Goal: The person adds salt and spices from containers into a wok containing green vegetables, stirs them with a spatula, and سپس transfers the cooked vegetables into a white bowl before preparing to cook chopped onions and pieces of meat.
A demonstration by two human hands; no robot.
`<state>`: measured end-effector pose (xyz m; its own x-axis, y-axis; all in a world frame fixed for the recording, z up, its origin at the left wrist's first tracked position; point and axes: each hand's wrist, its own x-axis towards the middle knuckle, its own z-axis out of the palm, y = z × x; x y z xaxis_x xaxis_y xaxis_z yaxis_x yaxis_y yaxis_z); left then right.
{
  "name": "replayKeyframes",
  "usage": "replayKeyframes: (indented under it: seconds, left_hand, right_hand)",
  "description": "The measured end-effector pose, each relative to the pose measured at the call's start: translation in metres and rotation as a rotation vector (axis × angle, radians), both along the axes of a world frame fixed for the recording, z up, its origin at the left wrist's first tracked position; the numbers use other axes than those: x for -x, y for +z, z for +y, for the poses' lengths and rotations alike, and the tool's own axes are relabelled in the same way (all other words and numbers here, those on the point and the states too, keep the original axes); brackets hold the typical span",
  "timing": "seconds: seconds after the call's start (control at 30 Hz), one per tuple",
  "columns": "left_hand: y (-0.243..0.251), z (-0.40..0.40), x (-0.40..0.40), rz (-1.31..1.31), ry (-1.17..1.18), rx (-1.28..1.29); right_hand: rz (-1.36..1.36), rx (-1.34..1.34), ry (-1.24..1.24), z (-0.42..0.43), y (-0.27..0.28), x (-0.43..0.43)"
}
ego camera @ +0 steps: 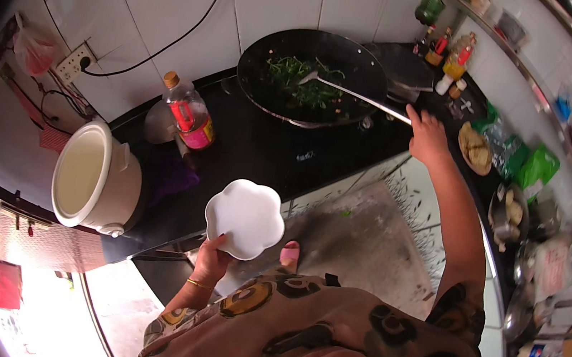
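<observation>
My left hand (pixel 213 261) grips the near rim of a white flower-shaped plate (pixel 245 220), thumb on its upper face, in front of the counter's edge. Nothing lies on the plate. Over the counter at the right, my right hand (pixel 429 138) holds the handle end of a metal spatula (pixel 367 100). The spatula's head rests among chopped leafy greens (pixel 303 86) inside a large black wok (pixel 255 80). The wok sits on the stove at the back, against the tiled wall.
Left on the black counter (pixel 267 157) stand a rice cooker pot (pixel 122 184) and a plastic bottle with a red handle (pixel 194 117). A dish of pale food pieces (pixel 475 148), a green plastic bag (pixel 538 164) and seasoning bottles (pixel 459 58) line the right side. A black cable (pixel 185 35) hangs along the wall.
</observation>
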<state>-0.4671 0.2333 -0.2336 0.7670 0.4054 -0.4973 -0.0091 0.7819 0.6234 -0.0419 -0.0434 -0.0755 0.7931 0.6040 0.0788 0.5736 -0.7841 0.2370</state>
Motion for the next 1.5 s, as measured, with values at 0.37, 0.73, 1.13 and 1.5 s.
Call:
replayKeyframes:
  seconds: [0.37,0.73,1.13,1.5]
  left_hand:
    - [0.081,0.045,-0.103,-0.163,0.081,-0.11]
    - [0.138,-0.003,-0.152,-0.284,0.397,-0.178]
    - [0.147,-0.117,-0.207,-0.259,0.688,-0.216]
    - [0.162,-0.128,-0.206,-0.204,0.72,-0.292]
  right_hand:
    - [0.263,-0.074,0.295,0.018,0.023,-0.036]
    - [0.601,-0.225,0.368,0.058,0.042,-0.088]
    - [0.355,-0.008,0.602,0.036,0.051,-0.187]
    - [0.286,0.031,0.665,0.05,0.05,-0.171]
